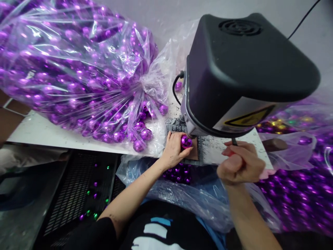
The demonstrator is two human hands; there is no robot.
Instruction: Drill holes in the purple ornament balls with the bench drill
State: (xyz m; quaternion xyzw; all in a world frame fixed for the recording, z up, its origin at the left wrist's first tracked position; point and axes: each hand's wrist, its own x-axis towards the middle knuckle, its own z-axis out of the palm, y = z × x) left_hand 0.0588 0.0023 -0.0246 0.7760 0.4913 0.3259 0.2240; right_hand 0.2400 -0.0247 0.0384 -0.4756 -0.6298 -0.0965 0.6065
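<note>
The left hand has its fingers clamped on a shiny purple ball, over a brown pad by the big black machine. The right hand has its fingers curled up (I can't tell around what).

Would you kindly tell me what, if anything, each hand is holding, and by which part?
The left hand holds a purple ball around its left side, between thumb and fingers. The right hand is curled, but whether it holds anything cannot be told.
</note>
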